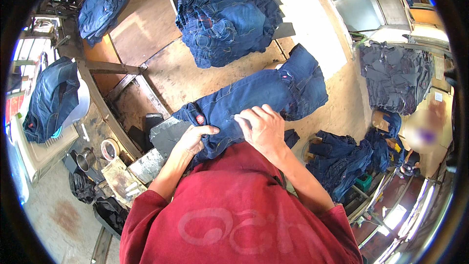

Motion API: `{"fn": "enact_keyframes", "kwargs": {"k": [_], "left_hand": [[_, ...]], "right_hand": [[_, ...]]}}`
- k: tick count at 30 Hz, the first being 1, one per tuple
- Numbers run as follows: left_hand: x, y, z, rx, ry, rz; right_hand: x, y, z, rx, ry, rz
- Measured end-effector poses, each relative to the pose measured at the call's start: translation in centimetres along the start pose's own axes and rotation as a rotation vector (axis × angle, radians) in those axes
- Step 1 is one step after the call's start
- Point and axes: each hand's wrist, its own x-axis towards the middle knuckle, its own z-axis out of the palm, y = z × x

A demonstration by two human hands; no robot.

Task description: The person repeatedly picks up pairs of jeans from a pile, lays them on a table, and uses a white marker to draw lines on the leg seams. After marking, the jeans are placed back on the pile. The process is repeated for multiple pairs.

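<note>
A pair of dark blue jeans (234, 102) lies stretched out in front of me, from lower left to upper right. A small red patch (200, 119) shows near its left end. My left hand (194, 137) grips that end, thumb on top of the denim and fingers partly hidden. My right hand (263, 126) is over the middle of the jeans, fingers curled in toward the thumb. What it pinches, if anything, is too small to make out. More bunched denim (305, 85) lies at the far right end of the pair.
A tall jeans pile (224, 19) stands ahead on the wooden table (161, 68). Dark grey garments (395, 76) are stacked at right, above loose jeans (342, 159). A person (410, 159) is at the right edge. At left are a tape roll (110, 149) and a metal cup (86, 160).
</note>
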Motion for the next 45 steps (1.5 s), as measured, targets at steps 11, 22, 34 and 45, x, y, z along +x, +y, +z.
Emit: {"fn": "enact_keyframes", "kwargs": {"k": [11,22,34,45], "left_hand": [[-0.3,-0.8,0.6,-0.048,0.023,0.068],[-0.1,-1.1,0.2,-0.059,0.003,0.016],[-0.6,-0.5,0.7,-0.040,0.012,0.030],[0.0,-0.7,0.0,-0.117,-0.062,-0.025]], "right_hand": [[1.3,-0.4,-0.5,0.073,0.109,0.057],[1.8,-2.0,-0.6,-0.053,-0.042,-0.101],[2.8,1.0,-0.8,-0.097,0.047,-0.087],[4.0,3.7,0.2,-0.056,0.019,-0.481]]}}
